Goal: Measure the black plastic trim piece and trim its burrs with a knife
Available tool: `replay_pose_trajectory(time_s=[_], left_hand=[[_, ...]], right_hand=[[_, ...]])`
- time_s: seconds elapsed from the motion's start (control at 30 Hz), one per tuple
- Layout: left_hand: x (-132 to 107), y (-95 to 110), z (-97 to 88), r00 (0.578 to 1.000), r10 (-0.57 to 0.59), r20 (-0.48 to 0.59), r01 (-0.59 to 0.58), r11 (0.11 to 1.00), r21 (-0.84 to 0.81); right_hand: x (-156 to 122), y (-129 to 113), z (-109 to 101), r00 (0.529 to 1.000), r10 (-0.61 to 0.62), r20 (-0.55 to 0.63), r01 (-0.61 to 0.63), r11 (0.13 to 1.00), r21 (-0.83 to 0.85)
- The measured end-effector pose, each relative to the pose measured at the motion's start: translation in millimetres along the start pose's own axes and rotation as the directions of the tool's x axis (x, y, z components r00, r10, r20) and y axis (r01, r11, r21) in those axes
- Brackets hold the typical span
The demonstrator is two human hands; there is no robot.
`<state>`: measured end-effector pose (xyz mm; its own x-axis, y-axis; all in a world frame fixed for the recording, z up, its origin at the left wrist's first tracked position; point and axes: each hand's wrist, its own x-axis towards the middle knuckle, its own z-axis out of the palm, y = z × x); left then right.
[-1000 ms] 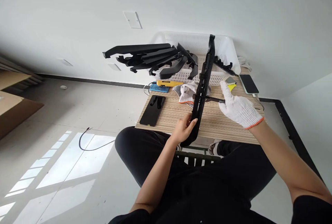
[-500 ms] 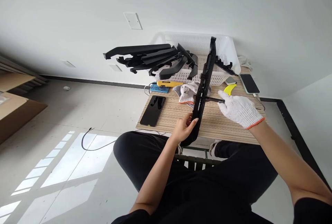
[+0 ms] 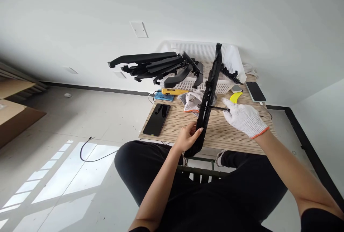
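Nearest me, past the table's front edge, the thick end of the black bar [image 3: 206, 97] hangs above my lap. My left grip [image 3: 188, 136], bare, is closed round it just beyond that end, thumb laid over the face and fingers curled at the left side. I'd keep that hold firm and low, so the bar can't twist under any sideways load.

Further out, a thin dark rod [image 3: 219, 108] meets the bar partway up and runs across to my right grip [image 3: 244, 119], in a white glove. Those fingers are bunched at its outer end; whether they pinch it or only touch it, I can't tell. I'd work in line with the rod, in small even efforts, without bending it.

The bar's long axis runs away from me, leaning a little to the right at the far end. The rod crosses it nearly square, over the table [image 3: 220, 131] and to the right of a crumpled glove [image 3: 192, 101]. The far end is slimmer and hooked, and shows in front of the white basket [image 3: 236, 58]; contact there is unclear.
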<state>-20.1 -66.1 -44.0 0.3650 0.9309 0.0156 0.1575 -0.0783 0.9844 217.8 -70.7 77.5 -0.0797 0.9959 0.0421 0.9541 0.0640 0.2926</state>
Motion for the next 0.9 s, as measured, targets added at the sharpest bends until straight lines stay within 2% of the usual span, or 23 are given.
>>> replay_pose_trajectory(time_s=[0.13, 0.27, 0.53, 0.7, 0.9], left_hand=[[0.4, 0.2, -1.0, 0.998, 0.053, 0.044, -0.053, 0.999, -0.008], [0.7, 1.6, -1.0, 0.997, 0.046, 0.060, -0.045, 0.999, -0.021], [1.5, 2.2, -1.6, 0.998, 0.011, 0.059, -0.007, 0.998, -0.064], [1.5, 1.1, -1.5, 0.998, 0.043, 0.056, -0.040, 0.998, -0.045], [2.0, 1.1, -0.7, 0.998, 0.039, 0.043, -0.034, 0.994, -0.105]], right_hand=[[0.0, -0.5, 1.5, 0.999, -0.008, -0.032, 0.008, 1.000, 0.001], [0.5, -0.3, -0.3, 0.998, -0.009, -0.057, 0.009, 1.000, 0.004], [0.7, -0.9, 1.0, 0.995, -0.002, -0.101, 0.009, 0.997, 0.077], [-0.5, -0.5, 4.0, 0.995, 0.032, -0.093, -0.022, 0.994, 0.110], [-1.6, -4.0, 7.1, 0.985, 0.042, -0.170, -0.018, 0.990, 0.142]])
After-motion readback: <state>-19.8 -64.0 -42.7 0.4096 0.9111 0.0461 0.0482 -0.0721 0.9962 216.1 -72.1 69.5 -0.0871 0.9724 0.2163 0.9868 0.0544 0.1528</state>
